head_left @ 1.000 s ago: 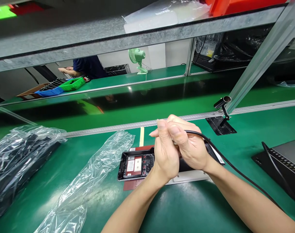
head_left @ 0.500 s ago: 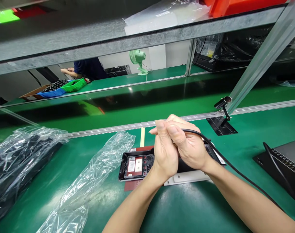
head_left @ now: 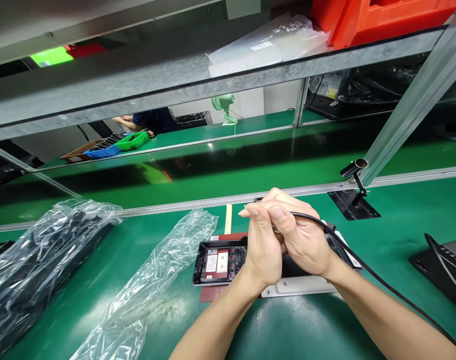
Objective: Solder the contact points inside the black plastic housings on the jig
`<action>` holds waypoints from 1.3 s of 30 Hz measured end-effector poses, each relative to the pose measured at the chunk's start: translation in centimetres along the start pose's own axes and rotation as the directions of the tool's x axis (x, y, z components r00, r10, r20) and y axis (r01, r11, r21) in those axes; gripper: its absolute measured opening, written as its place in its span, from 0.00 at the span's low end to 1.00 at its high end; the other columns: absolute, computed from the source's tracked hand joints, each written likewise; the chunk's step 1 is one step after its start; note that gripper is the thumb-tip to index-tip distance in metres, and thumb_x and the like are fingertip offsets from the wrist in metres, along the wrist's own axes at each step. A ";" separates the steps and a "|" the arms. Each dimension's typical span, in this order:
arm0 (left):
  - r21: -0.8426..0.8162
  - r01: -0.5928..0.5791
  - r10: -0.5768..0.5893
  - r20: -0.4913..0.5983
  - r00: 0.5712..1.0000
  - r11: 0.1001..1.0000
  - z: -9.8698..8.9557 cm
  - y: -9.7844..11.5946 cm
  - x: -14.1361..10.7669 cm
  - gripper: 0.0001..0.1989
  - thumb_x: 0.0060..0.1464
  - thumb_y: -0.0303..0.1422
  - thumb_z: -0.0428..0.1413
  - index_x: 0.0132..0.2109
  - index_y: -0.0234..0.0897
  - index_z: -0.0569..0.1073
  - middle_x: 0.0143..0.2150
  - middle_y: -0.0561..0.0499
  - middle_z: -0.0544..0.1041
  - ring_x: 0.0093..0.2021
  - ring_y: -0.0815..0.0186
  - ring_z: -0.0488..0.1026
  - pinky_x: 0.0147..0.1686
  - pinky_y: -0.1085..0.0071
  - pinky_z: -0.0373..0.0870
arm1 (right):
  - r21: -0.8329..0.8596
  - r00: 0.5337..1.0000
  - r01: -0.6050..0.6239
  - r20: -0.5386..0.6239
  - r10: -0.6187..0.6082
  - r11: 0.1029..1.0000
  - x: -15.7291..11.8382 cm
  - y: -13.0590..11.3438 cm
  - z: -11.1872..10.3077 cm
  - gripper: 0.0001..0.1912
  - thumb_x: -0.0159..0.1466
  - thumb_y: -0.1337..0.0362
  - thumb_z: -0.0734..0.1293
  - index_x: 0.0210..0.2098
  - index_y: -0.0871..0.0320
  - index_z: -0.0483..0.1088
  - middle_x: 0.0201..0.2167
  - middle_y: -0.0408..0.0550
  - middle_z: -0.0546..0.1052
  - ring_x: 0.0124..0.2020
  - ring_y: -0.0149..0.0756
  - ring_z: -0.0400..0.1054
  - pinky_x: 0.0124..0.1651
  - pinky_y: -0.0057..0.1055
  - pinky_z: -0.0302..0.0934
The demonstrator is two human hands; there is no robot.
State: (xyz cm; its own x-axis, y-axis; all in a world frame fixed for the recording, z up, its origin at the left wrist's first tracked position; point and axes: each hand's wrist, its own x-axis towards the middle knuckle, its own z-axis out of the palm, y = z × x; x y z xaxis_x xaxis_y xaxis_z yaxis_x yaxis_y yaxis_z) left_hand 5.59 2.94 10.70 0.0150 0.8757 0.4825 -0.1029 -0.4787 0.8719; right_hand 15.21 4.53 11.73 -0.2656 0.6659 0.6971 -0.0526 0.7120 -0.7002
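Note:
My left hand (head_left: 264, 245) and my right hand (head_left: 306, 240) are pressed together above a black plastic housing (head_left: 198, 265). Fingers of both hands are closed around something mostly hidden; a small brownish bit shows between the palms. A black cable (head_left: 348, 245) comes out at my right hand's thumb and runs down to the lower right. The housing lies on a dark red mat (head_left: 208, 294), its left part open with a white label inside. Along its near side, below my hands, is a white bar (head_left: 299, 287) with screws.
Clear plastic film (head_left: 156, 265) lies left of the housing, with bagged black parts (head_left: 62, 250) further left. A black stand (head_left: 357, 195) is at the back right, a black panel (head_left: 445, 265) at the right. A metal shelf edge (head_left: 175, 95) crosses above. Another person's arm (head_left: 128, 121) shows behind.
The whole view has shifted, so the scene sits lower and further right. My hands remain pressed together over the housing, with a small brownish bit now showing between them.

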 end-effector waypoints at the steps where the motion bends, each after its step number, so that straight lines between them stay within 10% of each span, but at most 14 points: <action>1: 0.000 0.000 0.000 0.006 1.000 1.000 0.0 0.0 0.0 0.37 0.70 0.55 0.29 0.34 0.38 0.74 0.39 0.45 0.76 0.41 0.62 0.73 0.44 0.64 0.71 | 0.000 1.000 -0.002 -0.003 0.002 1.000 0.0 0.0 0.0 0.21 0.77 0.56 0.59 0.44 0.55 0.82 0.37 0.50 0.80 0.39 0.38 0.72 0.42 0.37 0.66; 23: 0.039 0.048 -0.049 0.028 0.998 0.998 0.1 0.5 0.1 0.32 0.69 0.56 0.26 0.32 0.41 0.62 0.33 0.49 0.65 0.35 0.62 0.64 0.40 0.60 0.64 | -0.002 1.000 0.017 -0.004 -0.017 1.000 -0.2 0.1 0.0 0.19 0.77 0.59 0.59 0.43 0.54 0.82 0.39 0.47 0.79 0.41 0.35 0.73 0.43 0.33 0.67; 39: 0.039 0.166 -0.169 0.111 0.979 0.985 -0.7 2.0 0.2 0.34 0.67 0.59 0.33 0.34 0.41 0.71 0.35 0.47 0.76 0.41 0.60 0.74 0.50 0.60 0.72 | -0.246 0.997 0.054 -0.034 -0.064 0.968 -0.1 0.0 -0.9 0.20 0.76 0.55 0.58 0.48 0.50 0.82 0.58 0.53 0.73 0.60 0.49 0.65 0.61 0.50 0.62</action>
State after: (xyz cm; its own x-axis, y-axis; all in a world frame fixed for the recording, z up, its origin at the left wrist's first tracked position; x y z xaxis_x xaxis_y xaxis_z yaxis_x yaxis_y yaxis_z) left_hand 4.72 2.21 12.46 0.1424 0.9318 0.3340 -0.0602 -0.3287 0.9425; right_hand 16.12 4.68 11.80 -0.2286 0.6262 0.7454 0.1716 0.7796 -0.6023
